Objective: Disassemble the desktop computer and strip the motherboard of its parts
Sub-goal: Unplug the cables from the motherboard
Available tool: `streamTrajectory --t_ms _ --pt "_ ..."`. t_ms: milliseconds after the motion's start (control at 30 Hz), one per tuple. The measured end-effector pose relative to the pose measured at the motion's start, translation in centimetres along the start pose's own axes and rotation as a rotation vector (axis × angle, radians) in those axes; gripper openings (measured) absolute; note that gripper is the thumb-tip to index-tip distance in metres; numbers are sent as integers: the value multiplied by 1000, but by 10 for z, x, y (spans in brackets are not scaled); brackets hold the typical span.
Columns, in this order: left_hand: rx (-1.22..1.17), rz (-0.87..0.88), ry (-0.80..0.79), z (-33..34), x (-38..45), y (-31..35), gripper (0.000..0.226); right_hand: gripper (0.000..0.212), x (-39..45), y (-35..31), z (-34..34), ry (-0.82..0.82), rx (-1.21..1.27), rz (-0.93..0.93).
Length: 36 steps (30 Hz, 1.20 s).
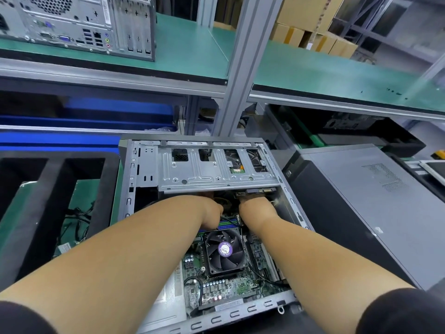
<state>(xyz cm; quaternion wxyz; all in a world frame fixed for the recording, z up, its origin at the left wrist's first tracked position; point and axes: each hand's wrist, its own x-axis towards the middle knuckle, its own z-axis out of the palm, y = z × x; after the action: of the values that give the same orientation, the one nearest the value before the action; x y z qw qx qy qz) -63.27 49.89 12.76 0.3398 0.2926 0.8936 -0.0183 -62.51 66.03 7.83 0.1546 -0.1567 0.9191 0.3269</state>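
Observation:
An open desktop case (130,189) lies on its side in front of me. Its green motherboard (224,285) shows a black CPU fan (225,253) with a purple sticker. A grey metal drive cage (192,174) spans the far half of the case. My left hand (209,213) and my right hand (257,208) both reach under the cage's near edge, with the fingers hidden beneath it. A drive (255,191) sticks out from under the cage just above my right hand. I cannot see what either hand holds.
A black foam tray (45,189) with loose cables stands at the left. A closed grey computer case (375,213) lies at the right. A shelf above carries another desktop (79,25), with cardboard boxes (310,27) behind. A metal post (243,68) rises behind the case.

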Motion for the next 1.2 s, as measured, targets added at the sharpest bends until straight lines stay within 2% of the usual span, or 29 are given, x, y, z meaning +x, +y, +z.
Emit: streamTrajectory --t_ms 167,433,533,1033,1200 --pt "-22 2 1 0 -2 0 39 32 6 10 8 -41 -3 105" --pt "-43 5 -3 -1 -1 -1 37 33 16 10 11 -81 37 139" --pt "-51 1 -7 -1 -1 -1 38 32 15 10 13 -91 -47 109" --pt "-81 -9 -10 2 2 -4 35 29 16 11 20 -45 -108 77" --pt "-86 -11 -9 2 4 -5 36 35 19 12 24 -16 -88 91"
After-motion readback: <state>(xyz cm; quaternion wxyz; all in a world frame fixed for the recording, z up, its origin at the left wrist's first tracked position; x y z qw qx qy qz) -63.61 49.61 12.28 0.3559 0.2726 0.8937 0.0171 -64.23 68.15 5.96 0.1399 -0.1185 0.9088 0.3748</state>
